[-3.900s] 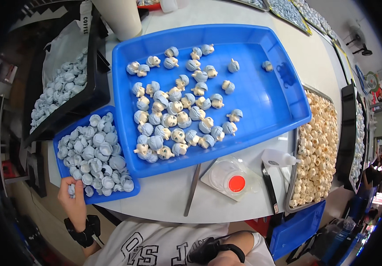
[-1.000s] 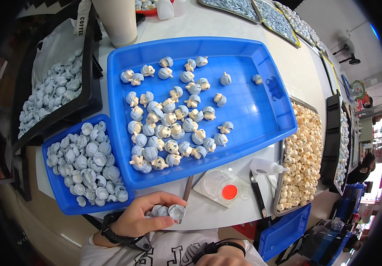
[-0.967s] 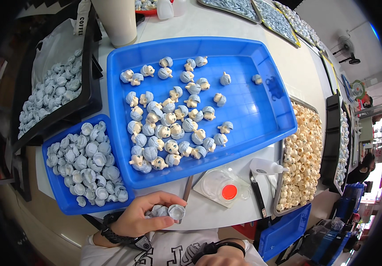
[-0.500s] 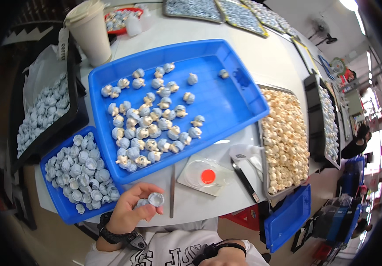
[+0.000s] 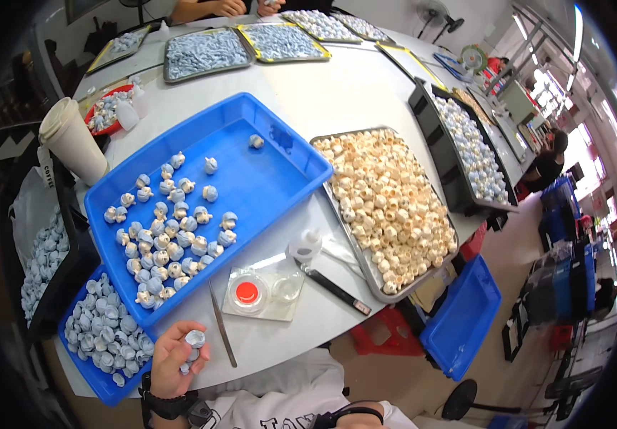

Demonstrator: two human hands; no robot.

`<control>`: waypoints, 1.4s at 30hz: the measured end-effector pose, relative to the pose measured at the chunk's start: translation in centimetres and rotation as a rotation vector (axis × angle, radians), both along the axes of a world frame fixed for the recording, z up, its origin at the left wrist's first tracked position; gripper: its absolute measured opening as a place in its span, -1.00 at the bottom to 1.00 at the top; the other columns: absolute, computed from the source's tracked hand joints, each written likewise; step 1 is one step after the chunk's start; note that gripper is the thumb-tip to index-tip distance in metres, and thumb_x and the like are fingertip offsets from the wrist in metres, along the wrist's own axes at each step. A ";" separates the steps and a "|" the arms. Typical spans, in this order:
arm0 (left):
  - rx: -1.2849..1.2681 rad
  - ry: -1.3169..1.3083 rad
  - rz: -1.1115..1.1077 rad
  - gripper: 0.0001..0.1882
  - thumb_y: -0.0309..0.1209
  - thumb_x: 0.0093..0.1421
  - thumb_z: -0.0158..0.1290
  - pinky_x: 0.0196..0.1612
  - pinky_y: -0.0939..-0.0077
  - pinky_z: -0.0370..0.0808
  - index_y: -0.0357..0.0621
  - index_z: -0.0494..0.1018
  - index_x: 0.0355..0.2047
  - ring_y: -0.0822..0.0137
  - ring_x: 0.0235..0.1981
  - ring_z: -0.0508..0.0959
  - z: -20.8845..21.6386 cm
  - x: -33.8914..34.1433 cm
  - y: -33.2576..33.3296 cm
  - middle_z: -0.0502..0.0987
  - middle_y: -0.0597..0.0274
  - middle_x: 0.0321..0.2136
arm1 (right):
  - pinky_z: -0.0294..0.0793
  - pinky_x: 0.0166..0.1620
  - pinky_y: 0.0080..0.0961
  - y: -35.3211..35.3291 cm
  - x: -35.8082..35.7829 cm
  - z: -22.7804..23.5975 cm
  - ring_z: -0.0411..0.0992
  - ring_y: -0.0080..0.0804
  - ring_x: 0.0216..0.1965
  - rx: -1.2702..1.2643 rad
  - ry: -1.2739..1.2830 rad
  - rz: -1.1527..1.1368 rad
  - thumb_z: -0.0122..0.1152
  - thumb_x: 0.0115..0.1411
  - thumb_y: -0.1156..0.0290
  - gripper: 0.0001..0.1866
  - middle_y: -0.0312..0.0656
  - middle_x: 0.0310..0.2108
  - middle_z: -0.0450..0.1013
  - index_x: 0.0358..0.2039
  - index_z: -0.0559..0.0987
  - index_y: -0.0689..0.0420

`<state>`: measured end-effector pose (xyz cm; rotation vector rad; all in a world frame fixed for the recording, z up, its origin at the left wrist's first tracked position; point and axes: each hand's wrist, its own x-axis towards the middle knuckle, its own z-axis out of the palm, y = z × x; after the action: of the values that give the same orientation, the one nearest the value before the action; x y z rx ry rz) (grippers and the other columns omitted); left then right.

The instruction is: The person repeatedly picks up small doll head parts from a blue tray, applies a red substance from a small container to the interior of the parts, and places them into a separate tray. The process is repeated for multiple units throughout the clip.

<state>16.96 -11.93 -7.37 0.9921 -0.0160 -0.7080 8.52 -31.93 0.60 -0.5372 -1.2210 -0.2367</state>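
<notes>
My left hand (image 5: 172,361) is closed around a few small pale blue-grey cup-shaped shells (image 5: 194,339), the top one with its hollow showing. Beside it, a small blue tray (image 5: 111,397) holds a heap of similar shells. Above the hand, a large blue tray (image 5: 265,187) carries many small cream-coloured pieces with blue-grey caps (image 5: 172,227), mostly toward its left and front. Of my right hand (image 5: 360,420), only a bit near a black wristband shows at the lower edge; its fingers are hidden.
A metal tray of cream hollow pieces (image 5: 387,207) stands right of the large tray. Between them and me lie a thin metal tool (image 5: 222,329), a black-handled cutter (image 5: 333,287), a red-centred round container (image 5: 247,292) and a white bottle (image 5: 305,247). A cup (image 5: 72,139) stands left.
The view has swung up and right, so the far trays and another person's hands now show. My left hand keeps its shells. Less of my right hand shows at the lower edge.
</notes>
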 end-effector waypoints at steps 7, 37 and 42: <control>-0.008 0.048 0.103 -0.60 -0.31 0.09 0.04 -0.59 0.68 0.25 -0.36 0.32 -0.15 0.47 -0.65 0.33 0.2 0.3 1.1 0.46 0.07 -0.54 | 0.45 -0.32 -0.36 -0.4 -0.7 -0.6 0.46 -0.03 -0.31 -0.004 0.387 0.171 0.16 -0.05 0.32 -0.73 0.29 -0.10 0.32 -0.35 0.56 0.21; -0.049 0.240 -0.040 -0.49 -0.12 0.08 0.07 -0.60 0.81 0.24 -0.27 0.31 -0.11 0.63 -0.64 0.36 2.1 1.1 1.7 0.49 0.27 -0.51 | 0.37 -0.27 -0.38 1.7 7.3 -3.2 0.40 -0.19 -0.22 -0.093 0.584 0.318 0.14 -0.03 0.33 -0.80 0.07 -0.12 0.33 -0.36 0.57 0.08; -0.025 0.200 -0.056 -0.49 -0.11 0.09 0.06 -0.61 0.82 0.23 -0.27 0.30 -0.11 0.64 -0.66 0.34 2.3 1.4 1.7 0.49 0.26 -0.51 | 0.38 -0.25 -0.38 2.2 7.7 -3.8 0.40 -0.13 -0.21 -0.031 0.390 0.276 0.14 -0.03 0.37 -0.82 0.08 -0.09 0.30 -0.38 0.57 0.09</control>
<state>18.33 -10.22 -5.09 0.8960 0.1216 -0.8540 16.18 -29.76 -3.15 -0.4118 -0.9056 0.1185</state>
